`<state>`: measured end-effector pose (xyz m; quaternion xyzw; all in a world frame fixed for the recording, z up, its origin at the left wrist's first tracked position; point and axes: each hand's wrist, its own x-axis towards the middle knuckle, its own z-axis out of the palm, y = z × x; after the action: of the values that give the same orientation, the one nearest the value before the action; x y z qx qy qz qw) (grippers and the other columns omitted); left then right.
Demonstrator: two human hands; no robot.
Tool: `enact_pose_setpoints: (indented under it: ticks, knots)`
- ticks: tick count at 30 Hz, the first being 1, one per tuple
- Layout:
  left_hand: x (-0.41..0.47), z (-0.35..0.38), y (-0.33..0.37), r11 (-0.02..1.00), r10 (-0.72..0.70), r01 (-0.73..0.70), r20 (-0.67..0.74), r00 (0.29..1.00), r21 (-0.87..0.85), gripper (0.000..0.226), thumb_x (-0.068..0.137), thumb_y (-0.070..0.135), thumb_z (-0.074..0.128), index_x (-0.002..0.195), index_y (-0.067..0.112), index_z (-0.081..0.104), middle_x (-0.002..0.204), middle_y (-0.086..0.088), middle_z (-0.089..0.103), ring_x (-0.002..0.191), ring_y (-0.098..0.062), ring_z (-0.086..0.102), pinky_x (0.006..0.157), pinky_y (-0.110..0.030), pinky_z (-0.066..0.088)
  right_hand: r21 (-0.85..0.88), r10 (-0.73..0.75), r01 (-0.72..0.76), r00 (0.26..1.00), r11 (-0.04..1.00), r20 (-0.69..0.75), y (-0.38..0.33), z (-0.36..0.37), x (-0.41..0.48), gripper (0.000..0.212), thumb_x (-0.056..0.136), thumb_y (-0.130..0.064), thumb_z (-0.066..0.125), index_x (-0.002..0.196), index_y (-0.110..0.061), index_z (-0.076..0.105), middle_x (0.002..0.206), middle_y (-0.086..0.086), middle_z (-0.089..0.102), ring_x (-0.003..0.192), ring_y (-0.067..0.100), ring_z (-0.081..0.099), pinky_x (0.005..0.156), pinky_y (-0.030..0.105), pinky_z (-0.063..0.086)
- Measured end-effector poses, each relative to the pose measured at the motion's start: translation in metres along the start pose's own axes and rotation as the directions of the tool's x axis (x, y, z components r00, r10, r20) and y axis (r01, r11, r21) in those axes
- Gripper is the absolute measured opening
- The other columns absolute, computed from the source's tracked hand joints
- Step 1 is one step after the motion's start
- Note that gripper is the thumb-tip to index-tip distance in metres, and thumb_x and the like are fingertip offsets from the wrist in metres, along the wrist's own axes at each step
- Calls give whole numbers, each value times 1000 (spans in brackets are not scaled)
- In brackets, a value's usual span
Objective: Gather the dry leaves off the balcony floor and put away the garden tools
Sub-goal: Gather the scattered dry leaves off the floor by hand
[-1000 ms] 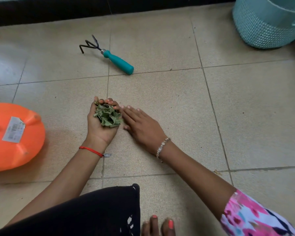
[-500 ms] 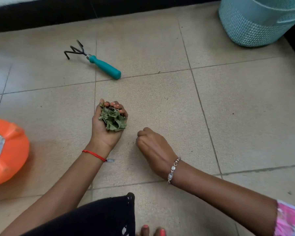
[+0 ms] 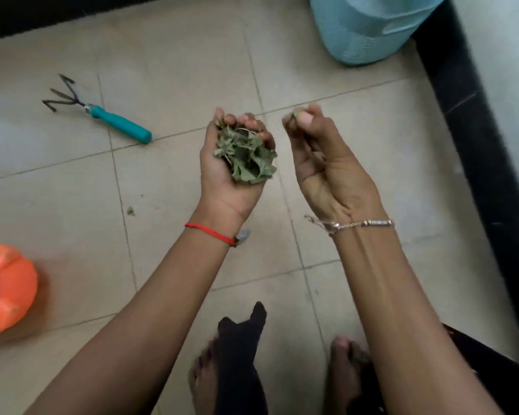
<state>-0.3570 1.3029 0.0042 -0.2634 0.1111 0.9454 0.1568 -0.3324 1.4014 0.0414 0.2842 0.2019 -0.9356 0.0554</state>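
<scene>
Two hands fill the middle of my head view, both raised above the tiled floor (image 3: 357, 139) with palms turned up. My left hand (image 3: 222, 190) cups a clump of dry leaves (image 3: 246, 157), its fingers curled in over the far edge of the pile so the clump sits held in the palm. Just beside it, at its three o'clock and not touching, my right hand (image 3: 330, 175) has its fingers bunched together, and thumb and fingertips pinch a small leaf scrap (image 3: 294, 116) at the top; the scrap is blurred, so I cannot say more about it. A red thread (image 3: 210, 233) circles the left wrist and a silver bracelet (image 3: 363, 224) the right. At ten o'clock the hand rake (image 3: 102, 110) lies flat on the tiles, its teal handle pointing toward five o'clock and its dark prongs away. A pale blue basket (image 3: 366, 28) stands at one o'clock by the dark wall base. An orange plastic container (image 3: 9, 289) sits at eight o'clock, cut off by the frame edge. One tiny leaf fragment (image 3: 130, 211) rests on the floor at nine o'clock of the left wrist. Bare feet show at six o'clock.
</scene>
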Motion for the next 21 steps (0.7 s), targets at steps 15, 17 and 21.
enact_pose_setpoints:
  ticks: [15,17,21]
  knots:
    - [-223,241,-177,660,-508,567,-262,820,493,47,97,32,43,54,15,50,53,2,51,46,-10,53,50,-16,48,-145,-564,558,721,817,-401,-167,68,-302,23,67,13,59,64,-6,73,69,6,70,72,14,67,76,21,54]
    - [-258,245,-204,550,-584,621,-275,764,558,49,95,31,43,50,16,51,53,2,50,46,-10,52,51,-16,48,-71,-589,635,662,770,-463,-172,60,-347,18,62,6,60,58,-8,73,68,6,70,72,14,68,75,21,54]
    - [-335,218,-272,348,-683,709,-351,640,614,44,90,29,48,49,15,51,52,1,48,49,-11,48,55,-21,46,53,-557,752,532,657,-638,-170,5,-433,21,60,11,62,57,-7,71,65,7,69,68,15,67,71,21,55]
